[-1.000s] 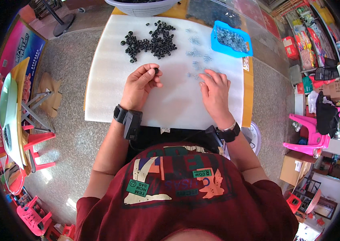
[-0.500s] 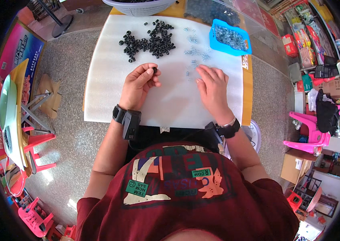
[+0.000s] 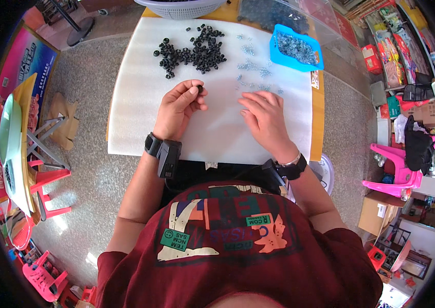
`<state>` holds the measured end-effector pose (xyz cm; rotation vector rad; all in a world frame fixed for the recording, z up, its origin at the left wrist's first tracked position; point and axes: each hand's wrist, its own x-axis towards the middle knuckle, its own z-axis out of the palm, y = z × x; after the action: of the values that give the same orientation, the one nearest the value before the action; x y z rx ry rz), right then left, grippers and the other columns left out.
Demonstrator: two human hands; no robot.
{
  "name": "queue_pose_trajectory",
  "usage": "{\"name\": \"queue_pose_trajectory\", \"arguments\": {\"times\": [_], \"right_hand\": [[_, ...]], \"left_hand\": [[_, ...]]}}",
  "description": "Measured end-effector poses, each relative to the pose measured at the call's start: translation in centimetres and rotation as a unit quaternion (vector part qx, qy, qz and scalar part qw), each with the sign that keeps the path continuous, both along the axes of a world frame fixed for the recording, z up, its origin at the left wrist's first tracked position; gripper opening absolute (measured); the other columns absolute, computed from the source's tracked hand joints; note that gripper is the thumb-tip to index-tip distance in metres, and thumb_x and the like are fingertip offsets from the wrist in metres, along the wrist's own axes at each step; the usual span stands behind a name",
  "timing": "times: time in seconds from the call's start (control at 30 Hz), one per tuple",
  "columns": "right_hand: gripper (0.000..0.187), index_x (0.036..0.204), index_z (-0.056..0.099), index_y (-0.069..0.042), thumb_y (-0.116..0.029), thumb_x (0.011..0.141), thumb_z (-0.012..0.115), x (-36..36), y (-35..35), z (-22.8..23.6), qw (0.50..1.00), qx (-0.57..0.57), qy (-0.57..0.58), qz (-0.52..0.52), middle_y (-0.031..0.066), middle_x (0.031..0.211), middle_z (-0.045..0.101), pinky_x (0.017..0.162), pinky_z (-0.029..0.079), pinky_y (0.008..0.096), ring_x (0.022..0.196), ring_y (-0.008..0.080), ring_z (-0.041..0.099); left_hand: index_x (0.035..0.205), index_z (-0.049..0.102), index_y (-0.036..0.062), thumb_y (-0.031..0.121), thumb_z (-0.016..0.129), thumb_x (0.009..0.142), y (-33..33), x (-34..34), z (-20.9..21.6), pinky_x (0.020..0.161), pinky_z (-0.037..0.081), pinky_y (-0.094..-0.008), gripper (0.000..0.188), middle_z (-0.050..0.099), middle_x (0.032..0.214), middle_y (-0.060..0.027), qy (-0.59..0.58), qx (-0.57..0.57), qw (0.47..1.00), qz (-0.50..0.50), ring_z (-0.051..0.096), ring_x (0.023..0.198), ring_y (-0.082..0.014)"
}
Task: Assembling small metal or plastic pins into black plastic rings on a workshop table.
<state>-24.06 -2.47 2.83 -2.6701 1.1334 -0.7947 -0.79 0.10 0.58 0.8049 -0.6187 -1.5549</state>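
Over the white foam sheet (image 3: 138, 118), my left hand (image 3: 176, 109) is closed, pinching a small round black plastic part (image 3: 200, 89) between thumb and fingertips. My right hand (image 3: 268, 123) lies low over the sheet to the right, its fingers stretched toward the left and the thumb apart from them. Just beyond its fingertips are scattered small clear pieces (image 3: 251, 65). I see nothing held in it, though the underside of the fingers is hidden. A loose pile of black plastic parts (image 3: 208, 55) spreads beyond my left hand.
A blue plastic basket (image 3: 296, 66) full of clear pieces stands at the sheet's far right corner. At the far edge sits a grey-purple colander (image 3: 179, 11) with dark contents. A pink stool (image 3: 394, 172) is off to the right; a red stool (image 3: 48, 190) is at left.
My right hand has moved left and slightly nearer to me, with more clear pieces now showing beyond it. The left hand keeps its grip on the black part, almost unmoved.
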Motion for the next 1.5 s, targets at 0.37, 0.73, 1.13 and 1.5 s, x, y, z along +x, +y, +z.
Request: {"name": "queue_pose_trajectory", "arguments": {"times": [0.37,0.73,1.13,1.5], "right_hand": [[0.009,0.088,0.063,-0.009,-0.01,0.079,0.062,1.1,-2.3,0.0,0.995,-0.034,-0.027,-0.09,0.0033,0.086,0.058,0.076,0.036,0.0379,0.086,0.0241,0.05],[0.007,0.081,0.064,-0.006,-0.006,0.074,0.062,3.6,-3.9,-0.6,0.997,-0.012,0.011,-0.075,0.0068,0.076,0.061,0.074,0.039,0.0402,0.08,0.0267,0.053],[0.016,0.095,0.066,-0.005,-0.002,0.081,0.06,9.3,-1.4,1.4,0.964,0.114,-0.24,0.012,0.0067,0.086,0.06,0.07,0.046,0.0333,0.077,0.0224,0.058],[0.019,0.099,0.065,-0.007,-0.005,0.081,0.059,9.5,-0.3,0.7,0.981,0.023,-0.193,0.011,0.0052,0.09,0.059,0.079,0.042,0.0382,0.085,0.0258,0.051]], "left_hand": [[0.112,0.056,-0.0007,0.01,0.048,0.096,-0.1,0.0,0.0,0.072,0.051,-0.0258,0.021,0.06,0.095,-0.0073,0.001,-0.005,1.0,0.002,0.058,0.077,-0.0111],[0.114,0.055,-0.004,0.009,0.048,0.096,0.0,0.2,0.3,0.074,0.051,-0.0263,0.024,0.06,0.096,-0.0089,0.021,0.02,1.0,-0.007,0.057,0.078,-0.0119],[0.11,0.056,-0.0021,0.011,0.05,0.095,0.0,0.8,-0.5,0.074,0.05,-0.0261,0.021,0.061,0.091,-0.0058,0.051,0.008,0.998,-0.032,0.058,0.078,-0.0124],[0.109,0.056,-0.0016,0.01,0.05,0.095,0.1,0.7,-0.3,0.074,0.049,-0.0254,0.019,0.061,0.089,-0.0052,0.055,-0.003,0.998,-0.034,0.058,0.077,-0.0122]]}}
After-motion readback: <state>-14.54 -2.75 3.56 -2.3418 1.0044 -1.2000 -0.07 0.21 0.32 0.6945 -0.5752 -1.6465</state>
